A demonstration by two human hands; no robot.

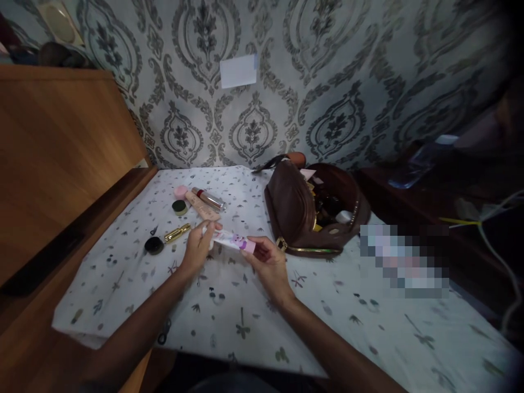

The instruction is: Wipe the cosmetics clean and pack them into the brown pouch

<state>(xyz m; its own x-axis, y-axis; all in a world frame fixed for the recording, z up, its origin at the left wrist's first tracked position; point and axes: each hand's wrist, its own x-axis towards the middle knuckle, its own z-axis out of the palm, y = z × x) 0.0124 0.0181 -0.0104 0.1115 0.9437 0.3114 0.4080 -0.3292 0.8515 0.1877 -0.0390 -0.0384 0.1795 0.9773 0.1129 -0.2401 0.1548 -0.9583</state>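
Between both hands I hold a white and pink squeeze tube above the patterned cloth. My left hand is closed on its white end, and my right hand pinches the pink end. Beyond my left hand lie a peach tube with a pink cap and a clear, red-banded lip gloss tube. To its left are a gold lipstick tube, a small dark-lidded jar and a round black compact. A brown bag stands unzipped past my right hand, with several items inside.
The white patterned cloth covers the table. A wooden panel rises on the left, and a wallpapered wall stands behind. At the right are a clear plastic bottle, a white cable and a blurred-out patch.
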